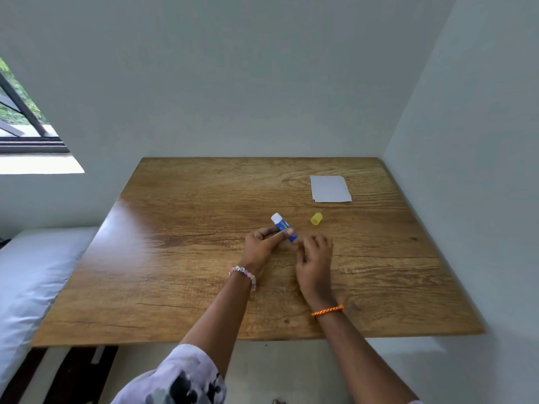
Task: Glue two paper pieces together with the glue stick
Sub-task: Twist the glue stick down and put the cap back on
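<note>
A blue glue stick (282,225) with a white tip pointing up and away is uncapped, and my left hand (264,246) grips its body between thumb and fingers just above the wooden table (175,258). My right hand (315,258) hovers beside the stick's lower end with its fingers loosely curled; whether they touch the base is unclear. The yellow cap (316,218) lies on the table to the right of the stick. White paper pieces (331,188) lie stacked flat at the far right of the table.
Walls close off the table at the back and on the right. A bed with a pale sheet (35,275) runs along the table's left side. A window (23,121) sits at the upper left.
</note>
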